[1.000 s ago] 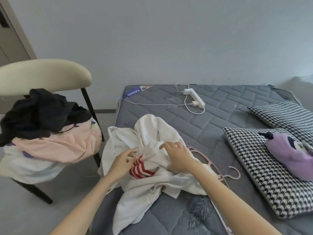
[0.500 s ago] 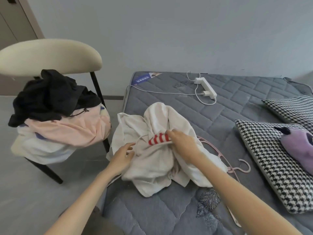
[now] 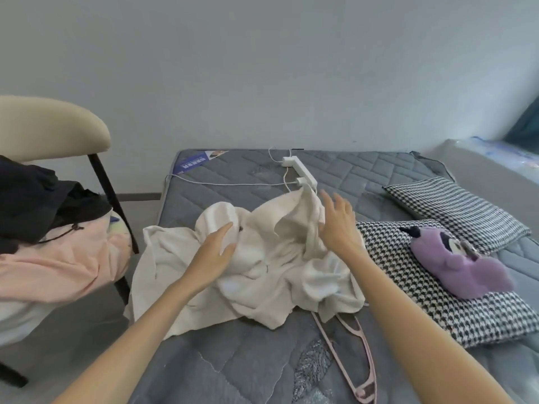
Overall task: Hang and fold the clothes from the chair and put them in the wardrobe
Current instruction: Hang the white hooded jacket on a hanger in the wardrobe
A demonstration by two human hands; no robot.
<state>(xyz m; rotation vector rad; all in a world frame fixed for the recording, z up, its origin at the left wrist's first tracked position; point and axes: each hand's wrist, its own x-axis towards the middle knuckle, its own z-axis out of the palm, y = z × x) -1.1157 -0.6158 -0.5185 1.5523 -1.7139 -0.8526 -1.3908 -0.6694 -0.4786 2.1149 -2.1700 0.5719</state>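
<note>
A crumpled white garment (image 3: 262, 266) lies spread on the grey mattress (image 3: 233, 360), its left part hanging over the bed's edge. My left hand (image 3: 215, 252) rests flat on its middle with fingers straight. My right hand (image 3: 339, 223) is open with spread fingers at the garment's raised right side, and motion blur hides whether it touches the cloth. A pink hanger (image 3: 353, 363) lies partly under the garment's near edge. On the cream chair (image 3: 55, 129) at the left sit a black garment (image 3: 38, 199), a pink one (image 3: 58, 263) and a white one beneath.
A white power strip (image 3: 300, 167) with cables lies at the mattress's far end. Two houndstooth pillows (image 3: 455, 205) lie on the right, with a purple plush toy (image 3: 455, 263) on the nearer one. A grey wall stands behind the bed.
The garment has been turned over and spread wider to the right, and its red stripes no longer show. My right hand let go of the striped part and opened. The left hand went flat.
</note>
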